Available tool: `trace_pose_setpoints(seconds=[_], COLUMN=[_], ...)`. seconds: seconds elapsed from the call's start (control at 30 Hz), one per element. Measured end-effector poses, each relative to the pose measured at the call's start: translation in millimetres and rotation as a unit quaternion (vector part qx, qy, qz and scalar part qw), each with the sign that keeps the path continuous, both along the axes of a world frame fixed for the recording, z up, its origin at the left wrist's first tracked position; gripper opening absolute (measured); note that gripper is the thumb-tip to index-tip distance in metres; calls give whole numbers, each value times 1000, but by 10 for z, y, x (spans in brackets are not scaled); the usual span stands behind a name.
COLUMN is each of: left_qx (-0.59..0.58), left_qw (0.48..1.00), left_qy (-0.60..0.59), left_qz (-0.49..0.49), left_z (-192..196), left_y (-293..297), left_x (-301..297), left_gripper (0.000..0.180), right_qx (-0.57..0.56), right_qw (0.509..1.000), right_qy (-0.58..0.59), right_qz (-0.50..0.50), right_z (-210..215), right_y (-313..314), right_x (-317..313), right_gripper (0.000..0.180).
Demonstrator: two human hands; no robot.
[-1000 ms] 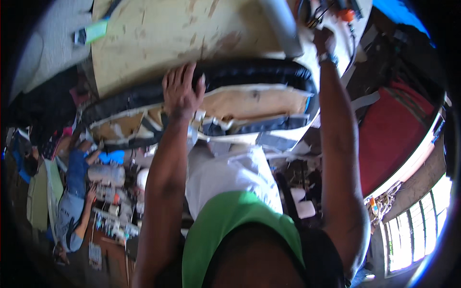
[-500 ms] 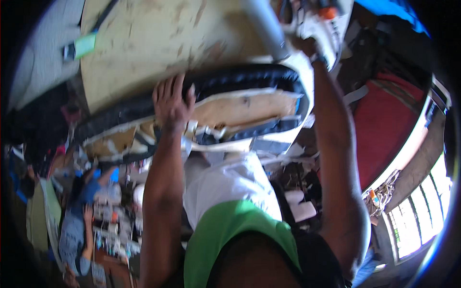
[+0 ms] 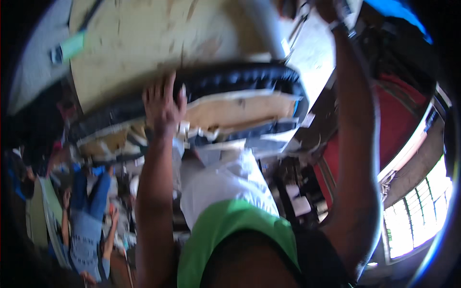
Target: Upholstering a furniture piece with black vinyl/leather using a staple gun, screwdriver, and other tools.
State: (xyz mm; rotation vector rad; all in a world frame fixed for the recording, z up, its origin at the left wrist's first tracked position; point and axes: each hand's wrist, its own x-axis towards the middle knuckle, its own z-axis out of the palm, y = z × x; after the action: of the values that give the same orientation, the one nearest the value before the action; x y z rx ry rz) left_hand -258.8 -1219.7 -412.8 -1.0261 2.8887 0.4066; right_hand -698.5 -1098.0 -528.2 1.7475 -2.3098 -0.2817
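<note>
The left hand [image 3: 163,108] presses flat, fingers spread apart, against the black padded edge [image 3: 240,79] of a large cushion-like piece with a tan, worn underside [image 3: 144,43], which fills the far upper part of the view. The right hand [image 3: 331,9] reaches far up on the right, mostly cut off at the top rim; whether its fingers are apart or closed cannot be told. On the near left stands another person in blue jeans [image 3: 89,225].
</note>
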Motion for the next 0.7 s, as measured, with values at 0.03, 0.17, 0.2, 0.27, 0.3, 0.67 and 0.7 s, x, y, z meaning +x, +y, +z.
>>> trace_pose_setpoints(seconds=[0.03,0.17,0.2,0.27,0.3,0.67,0.7], left_qx=[-5,-49,-52,-37,-27,-94,-94], left_qw=[999,996,996,994,994,994,993], left_qy=[-28,72,66,98,106,55,72], left_qz=[25,-9,-8,-14,-19,-15,-22], left_z=[91,-233,-279,-408,-390,-87,-88], left_y=[-53,21,21,79,131,398,424], left_x=[111,87,157,56,53,339,329], left_gripper=[52,46,46,47,47,41,41], right_qx=[2,3,-12,-15,-13,-44,-48], right_qw=[998,986,982,982,982,886,844], right_qy=[-64,-164,-189,-188,-187,-275,-315], right_qz=[14,9,5,-19,-36,-372,-432], right_z=[211,412,463,290,272,2168,2376], right_y=[-236,-45,-73,158,265,2830,3175], right_x=[619,169,232,-595,-741,403,759], right_gripper=[38,35,34,33,32,57,63])
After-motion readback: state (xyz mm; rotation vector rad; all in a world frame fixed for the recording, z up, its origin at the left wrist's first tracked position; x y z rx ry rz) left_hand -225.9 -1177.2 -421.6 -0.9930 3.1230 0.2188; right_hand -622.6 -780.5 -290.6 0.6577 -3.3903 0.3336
